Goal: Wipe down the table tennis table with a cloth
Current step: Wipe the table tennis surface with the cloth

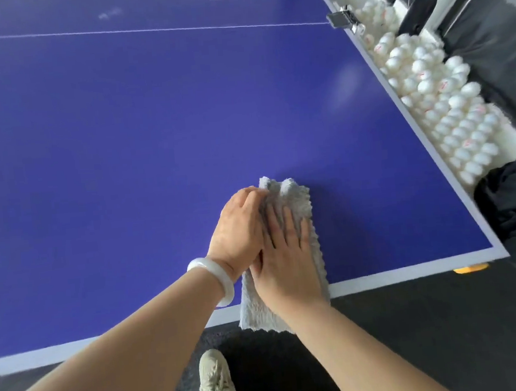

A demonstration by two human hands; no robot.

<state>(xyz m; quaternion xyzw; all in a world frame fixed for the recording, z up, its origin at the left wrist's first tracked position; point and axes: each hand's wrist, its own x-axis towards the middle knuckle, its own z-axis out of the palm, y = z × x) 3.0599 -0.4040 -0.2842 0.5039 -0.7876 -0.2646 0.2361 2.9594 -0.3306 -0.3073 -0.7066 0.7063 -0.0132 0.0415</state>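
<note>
A single view, worn on the head, stands over the near end of the table tennis table (122, 129) and looks forward and steeply down. The frame tilts, so the near white edge line (380, 279) climbs to the right. Both forearms come in from the bottom. The left hand (237, 227) and right hand (286, 261) sit on the grey cloth (297, 198), close under the lens. A beige shoe (215, 380) shows directly below on the dark floor (416, 337). A pile of white balls (447, 103) lines the right side.
</note>
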